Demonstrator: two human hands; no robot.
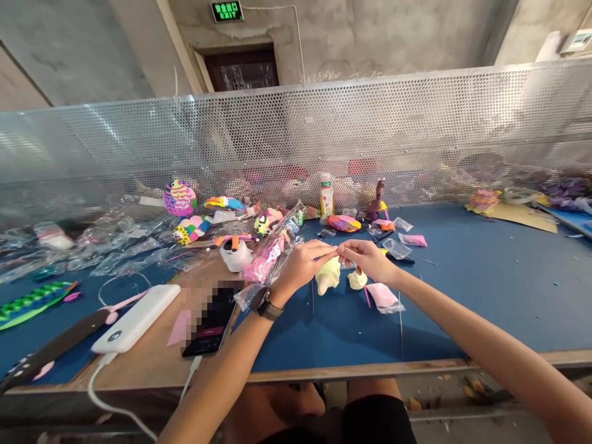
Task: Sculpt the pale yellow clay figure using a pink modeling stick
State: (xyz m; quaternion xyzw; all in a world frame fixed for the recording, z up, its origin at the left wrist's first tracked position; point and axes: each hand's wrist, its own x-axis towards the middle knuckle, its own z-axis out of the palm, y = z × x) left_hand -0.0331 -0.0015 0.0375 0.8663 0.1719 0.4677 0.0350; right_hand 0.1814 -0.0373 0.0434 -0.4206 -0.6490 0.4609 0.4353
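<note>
At the near middle of the blue tabletop [462, 271], the person's left hand [301, 265] and right hand [367, 259] meet fingertip to fingertip just above a pale yellow clay piece [328, 279]. The left fingers are straight and laid close together; the right thumb and forefinger curl in to meet them. Whether anything is pinched between them cannot be told: any bit there is too small or hidden. Bringing both hands' tips together suggests fine finger work that wants steadying from two sides. The pale yellow piece sits below the left fingers, its upper part hidden by them, so contact is unclear; a smaller yellow lump [357, 281] lies under the right hand, probably kept there as stock of the same colour. Just nearer the person, a pink clay packet [383, 296] lies in its clear wrapper, which likely keeps the material from drying. A thin metal wire [401, 333] lies beside it, within easy reach. The phone [213, 327] and white power bank [136, 320] rest left of the work, cables trailing over the front edge, presumably to stay out of the way. Finished-looking figures, among them a striped round fish [180, 197], stand farther back, perhaps to protect them from knocks.
</note>
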